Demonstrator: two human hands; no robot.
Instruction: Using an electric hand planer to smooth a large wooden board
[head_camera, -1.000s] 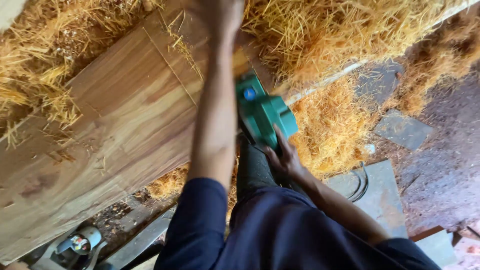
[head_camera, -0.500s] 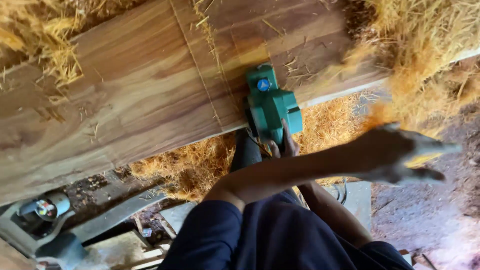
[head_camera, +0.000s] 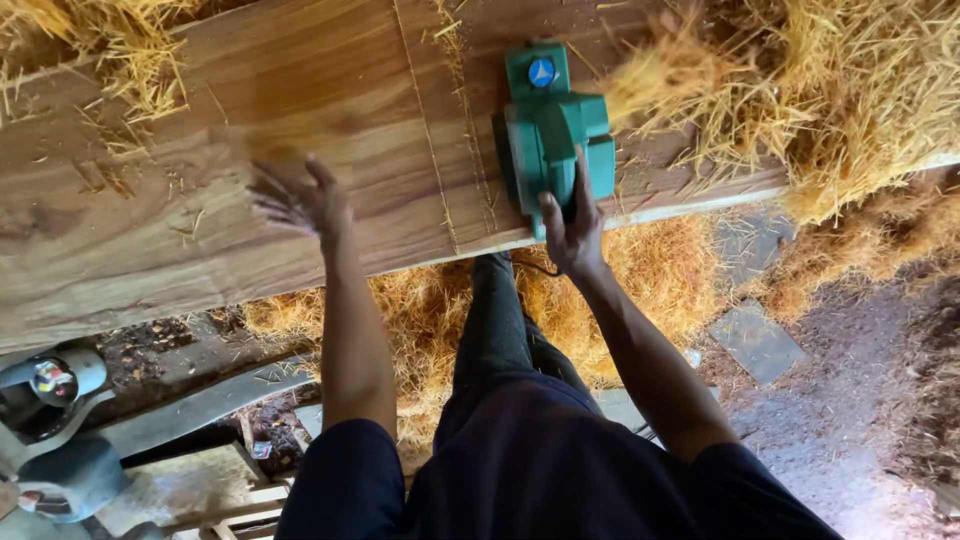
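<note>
Swung across from the right side, the left hand now hovers over the plank, left of the planer, its fingers spread and released, blurred, holding nothing. Whether the fingertips touch the wood cannot be told. The camera has also shifted, so the planer sits higher in view than half a second ago.

Nearest, dark sleeves and dark trousers fill the bottom of the view. Below the left fingers and well apart from them, a grey machine part lies on the ground beside a pale board. Below the right fingers, shavings cover the ground, with a flat stone to their right.

The right hand is clenched around the rear handle of the green planer, which rests on the plank close to its near edge. A scored line runs across the plank between the two hands. Beyond and right of the right fingers, a heap of straw-coloured shavings spills over the plank.
</note>
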